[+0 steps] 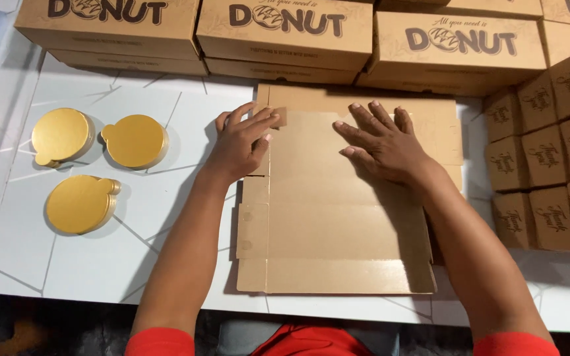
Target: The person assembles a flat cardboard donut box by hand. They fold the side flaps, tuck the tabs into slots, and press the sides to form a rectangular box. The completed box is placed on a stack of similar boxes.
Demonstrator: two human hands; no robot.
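Two hands flat on an unfolded cardboard box blank (338, 217), mid-desk.

Left hand (240, 142) sits at the blank's upper-left edge, fingers spread, thumb and fingertips pinching a small side tab (278, 117). Right hand (384, 142) presses palm-down on the upper panel, fingers splayed, holding nothing. Blank lies flat on the white desk (100, 264). Three stacks of gold round cake boards (94, 168) sit to the left. Assembled brown boxes (285, 33) line the far edge; small brown boxes (552, 151) stacked at right.
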